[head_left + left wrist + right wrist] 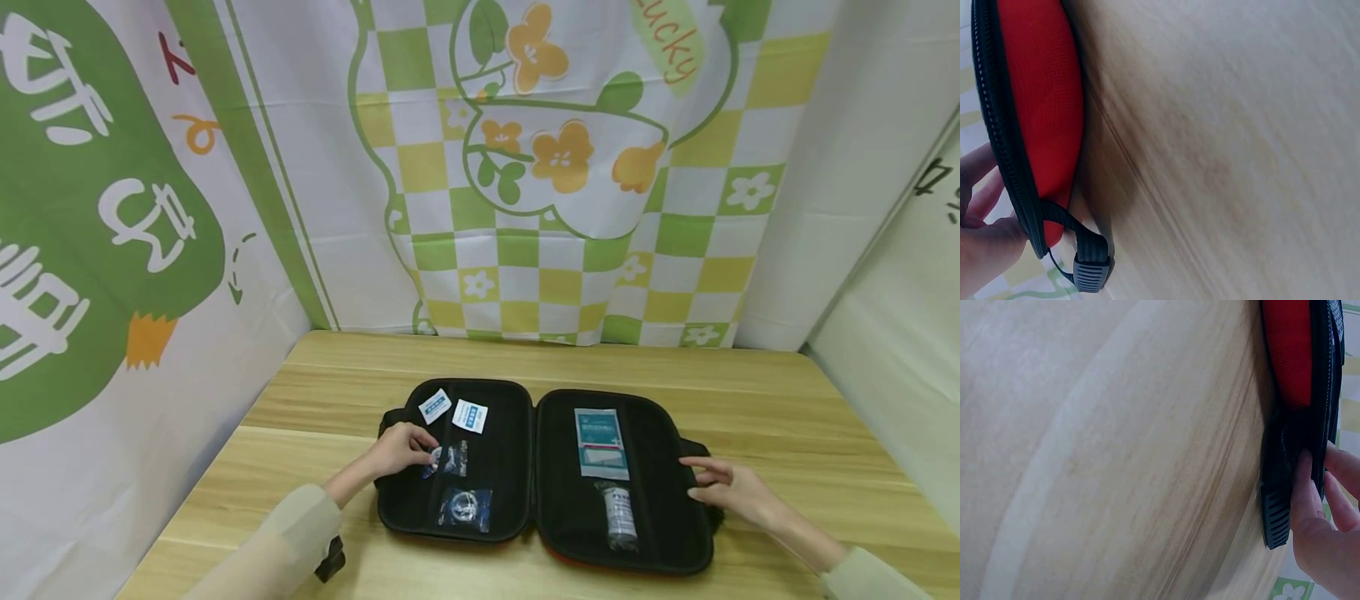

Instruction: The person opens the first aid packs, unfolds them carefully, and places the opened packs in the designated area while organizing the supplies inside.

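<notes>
A first-aid case (510, 467) with a black lining lies unfolded on the table, its red shell (1047, 94) visible in the left wrist view. My left hand (403, 450) reaches over the left half and pinches a small clear-and-blue plastic packet (433, 463) at the elastic band. Beside that packet lies a similar one (455, 458), and a larger blue-printed packet (465, 508) sits below. Two white-and-blue sachets (470, 416) are near the top. My right hand (727, 486) grips the case's right rim, thumb and fingers on either side in the right wrist view.
The right half holds a teal dressing packet (602, 442) and a wrapped white roll (619, 517). Strap buckles (1091, 272) stick out at the case's sides. The wooden table (300, 450) meets patterned curtains (517, 283) behind and at both sides.
</notes>
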Demonstrator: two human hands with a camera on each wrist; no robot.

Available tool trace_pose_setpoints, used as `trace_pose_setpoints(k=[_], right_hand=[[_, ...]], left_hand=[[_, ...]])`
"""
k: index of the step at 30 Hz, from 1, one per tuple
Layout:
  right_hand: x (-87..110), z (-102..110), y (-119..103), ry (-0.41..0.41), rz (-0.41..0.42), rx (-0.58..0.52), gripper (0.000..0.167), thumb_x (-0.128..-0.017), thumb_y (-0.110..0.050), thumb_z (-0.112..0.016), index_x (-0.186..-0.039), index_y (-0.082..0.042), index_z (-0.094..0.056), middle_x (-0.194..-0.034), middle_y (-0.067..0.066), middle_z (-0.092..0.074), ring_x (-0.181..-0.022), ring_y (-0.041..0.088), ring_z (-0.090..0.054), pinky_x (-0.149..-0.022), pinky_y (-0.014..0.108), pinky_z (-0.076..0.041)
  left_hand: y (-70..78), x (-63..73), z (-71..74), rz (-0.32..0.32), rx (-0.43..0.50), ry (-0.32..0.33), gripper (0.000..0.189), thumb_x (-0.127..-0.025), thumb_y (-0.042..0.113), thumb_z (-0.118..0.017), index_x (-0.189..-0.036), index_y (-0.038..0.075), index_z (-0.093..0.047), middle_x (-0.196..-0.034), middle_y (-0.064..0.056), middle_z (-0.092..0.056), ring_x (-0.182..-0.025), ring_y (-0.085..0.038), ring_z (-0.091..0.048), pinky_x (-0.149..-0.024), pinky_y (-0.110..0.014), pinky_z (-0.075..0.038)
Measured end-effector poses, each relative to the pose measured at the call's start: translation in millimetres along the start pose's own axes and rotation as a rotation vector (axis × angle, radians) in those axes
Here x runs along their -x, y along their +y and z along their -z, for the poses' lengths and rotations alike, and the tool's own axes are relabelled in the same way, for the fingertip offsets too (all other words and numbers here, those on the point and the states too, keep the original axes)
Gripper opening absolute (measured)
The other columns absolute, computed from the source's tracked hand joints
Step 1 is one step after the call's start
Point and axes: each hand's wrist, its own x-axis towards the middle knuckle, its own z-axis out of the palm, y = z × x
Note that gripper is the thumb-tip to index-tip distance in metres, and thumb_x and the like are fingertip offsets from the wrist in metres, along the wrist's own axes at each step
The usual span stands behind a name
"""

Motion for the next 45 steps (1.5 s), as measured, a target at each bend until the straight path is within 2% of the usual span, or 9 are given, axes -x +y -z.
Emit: trace_pose_setpoints(k=[4,13,19,25,30,38,45], right_hand=[[-0.1,0,0,-0.001,-0.002,-0.004,0.056,-0.080,-0.016,-0.063,-0.123,0.013,-0.041,-0.102,0.018,-0.054,-0.082,0.002,-0.050,-0.065,0.024,-0.047],[-0.4,1,0,-0.011,-0.014,0.006,0.056,-0.081,-0.016,-0.063,-0.124,0.011,-0.041,-0.106,0.020,-0.053,-0.088,0.009,-0.050,-0.066,0.025,-0.048],[-0.3,1,0,-0.012,-0.005,0.003,0.056,-0.081,-0.016,-0.063,-0.124,0.012,-0.041,-0.103,0.018,-0.054,-0.084,0.004,-0.050,-0.066,0.024,-0.047],[-0.6,2,1,-0.020,0.017,0.003,0.056,-0.082,-0.016,-0.062,-0.124,0.013,-0.040,-0.102,0.018,-0.054,-0.082,0.001,-0.050,-0.065,0.024,-0.048],[-0.7,1,2,-0.013,0.007,0.010,0.055,-0.082,-0.016,-0.062,-0.124,0.012,-0.040,-0.104,0.019,-0.055,-0.084,0.004,-0.050,-0.066,0.024,-0.047],[-0.4,1,0,-0.016,0.015,0.010,0.056,-0.081,-0.016,-0.062,-0.124,0.013,-0.041,-0.103,0.019,-0.055,-0.084,0.003,-0.051,-0.065,0.024,-0.048],[-0.4,1,0,-0.020,0.020,0.001,0.056,-0.082,-0.016,-0.062,-0.124,0.013,-0.040,-0.103,0.019,-0.055,-0.082,0.002,-0.051,-0.065,0.025,-0.048]], left_hand=[[0.6,-1.5,-0.8,0.025,0.023,-0.001,0.016,-0.071,0.004,-0.070,-0.086,-0.002,-0.068,-0.079,-0.008,-0.066,-0.063,-0.008,-0.056,-0.055,-0.020,-0.045],[-1.5,-1.8,-2.6,0.034,0.073,-0.018,0.017,-0.071,0.003,-0.070,-0.087,-0.003,-0.068,-0.080,-0.009,-0.066,-0.061,-0.007,-0.056,-0.053,-0.021,-0.045],[-1.5,-2.6,-3.6,0.020,0.095,-0.033,0.018,-0.072,0.003,-0.069,-0.088,-0.004,-0.067,-0.081,-0.010,-0.065,-0.061,-0.007,-0.055,-0.053,-0.021,-0.045],[0.0,-2.8,-4.3,0.018,0.076,-0.036,0.020,-0.072,0.002,-0.068,-0.092,-0.003,-0.067,-0.082,-0.008,-0.060,-0.062,-0.008,-0.053,-0.054,-0.020,-0.044],[1.3,-3.2,-6.7,0.035,0.065,-0.034,0.021,-0.073,0.002,-0.067,-0.093,-0.004,-0.066,-0.085,-0.011,-0.059,-0.065,-0.010,-0.053,-0.054,-0.021,-0.044],[5.4,-5.7,-9.6,0.051,0.097,-0.039,0.024,-0.074,-0.003,-0.064,-0.098,-0.007,-0.064,-0.083,-0.011,-0.058,-0.061,-0.010,-0.054,-0.052,-0.021,-0.044],[4.3,-10.5,-14.1,0.056,0.089,-0.028,0.020,-0.075,-0.001,-0.064,-0.094,-0.002,-0.067,-0.083,-0.008,-0.060,-0.068,-0.010,-0.052,-0.057,-0.022,-0.043]])
